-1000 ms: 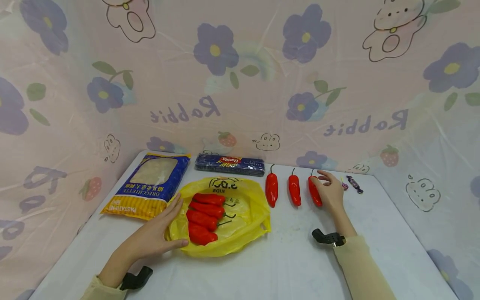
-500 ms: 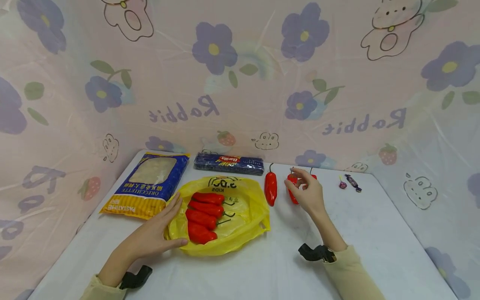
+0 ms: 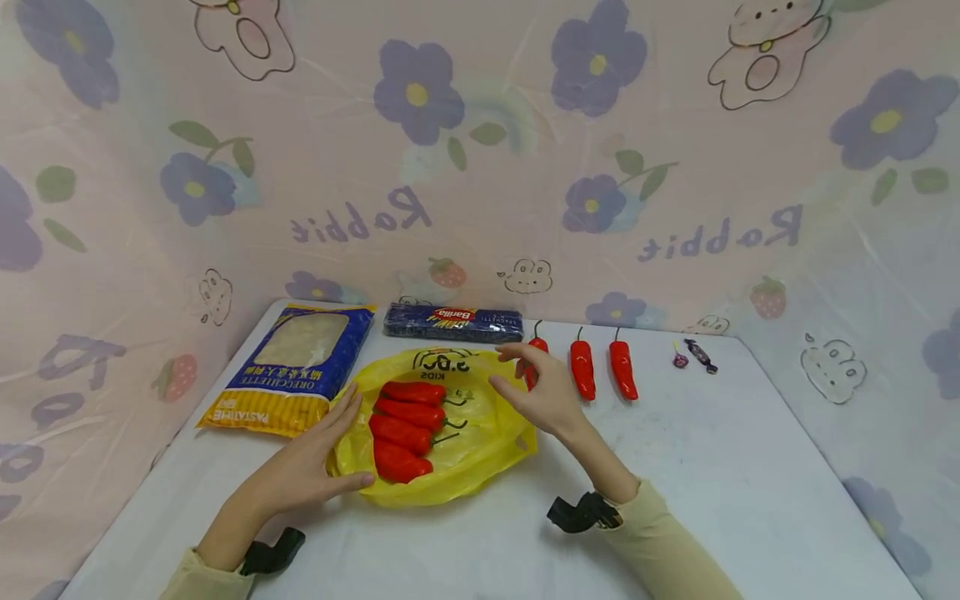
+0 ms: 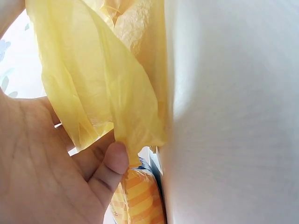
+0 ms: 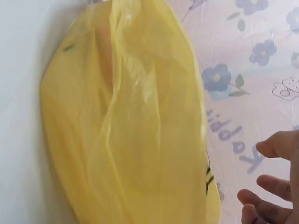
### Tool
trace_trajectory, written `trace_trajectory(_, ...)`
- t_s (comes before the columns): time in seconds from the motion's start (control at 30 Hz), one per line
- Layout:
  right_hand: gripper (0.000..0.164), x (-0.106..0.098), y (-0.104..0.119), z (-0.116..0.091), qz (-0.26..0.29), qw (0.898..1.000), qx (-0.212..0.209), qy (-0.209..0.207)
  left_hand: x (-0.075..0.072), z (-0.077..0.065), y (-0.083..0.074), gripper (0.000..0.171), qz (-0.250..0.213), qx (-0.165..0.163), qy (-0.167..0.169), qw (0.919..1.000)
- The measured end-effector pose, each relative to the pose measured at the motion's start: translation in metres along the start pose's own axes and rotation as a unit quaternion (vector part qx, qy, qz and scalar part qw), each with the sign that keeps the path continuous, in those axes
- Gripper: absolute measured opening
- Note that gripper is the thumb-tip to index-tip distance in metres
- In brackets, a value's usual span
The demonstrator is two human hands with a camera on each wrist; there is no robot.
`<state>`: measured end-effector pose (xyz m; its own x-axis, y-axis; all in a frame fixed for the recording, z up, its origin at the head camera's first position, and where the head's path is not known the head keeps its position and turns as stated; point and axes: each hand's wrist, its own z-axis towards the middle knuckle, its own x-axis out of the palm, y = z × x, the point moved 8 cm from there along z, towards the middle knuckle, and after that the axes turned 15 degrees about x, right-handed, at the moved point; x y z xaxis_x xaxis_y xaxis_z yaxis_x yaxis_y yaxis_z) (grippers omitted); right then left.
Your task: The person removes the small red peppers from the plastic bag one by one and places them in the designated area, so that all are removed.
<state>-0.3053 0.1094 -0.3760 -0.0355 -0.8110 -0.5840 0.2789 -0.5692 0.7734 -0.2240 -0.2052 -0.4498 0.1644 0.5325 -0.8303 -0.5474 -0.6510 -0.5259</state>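
Observation:
A crumpled yellow plastic bag lies spread on the table, with several red chili peppers on it. My left hand rests against the bag's left side, fingers and thumb spread; the left wrist view shows the yellow film against the fingers. My right hand hovers by the bag's right edge, holding nothing, fingers apart and slightly bent. It partly hides one chili pepper. Two more chili peppers, a middle one and a right one, lie beyond it.
A blue and yellow orecchiette packet lies left of the bag. Behind stands a dark blue spaghetti pack. Far right are a lollipop and a dark wrapped candy. Printed sheeting walls the table.
My right hand has moved left from the rightmost chili pepper to the bag's right edge. The left hand stays on the bag. The view has tilted slightly.

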Motion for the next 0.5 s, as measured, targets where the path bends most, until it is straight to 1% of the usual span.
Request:
trace_trajectory(0.17, 0.044, 0.026, 0.013, 0.005, 0.004, 0.999, 0.008, 0.045, 0.0, 0.0, 0.001, 0.115, 0.001, 0.002, -0.003, 1.0)
trace_trajectory(0.3, 0.045, 0.041, 0.02, 0.007, -0.003, 0.997, 0.014, 0.074, 0.001, -0.001, 0.002, 0.114, 0.003, 0.004, -0.003, 1.0)
trace_trajectory(0.4, 0.044, 0.049, 0.025, 0.009, -0.01, 0.996, 0.013, 0.084, 0.001, -0.001, 0.002, 0.114, 0.002, 0.005, -0.005, 1.0)
trace_trajectory(0.5, 0.044, 0.054, 0.029, 0.012, -0.021, 0.996, 0.01, 0.084, 0.001, 0.0, 0.003, 0.115, 0.002, 0.004, -0.005, 1.0)
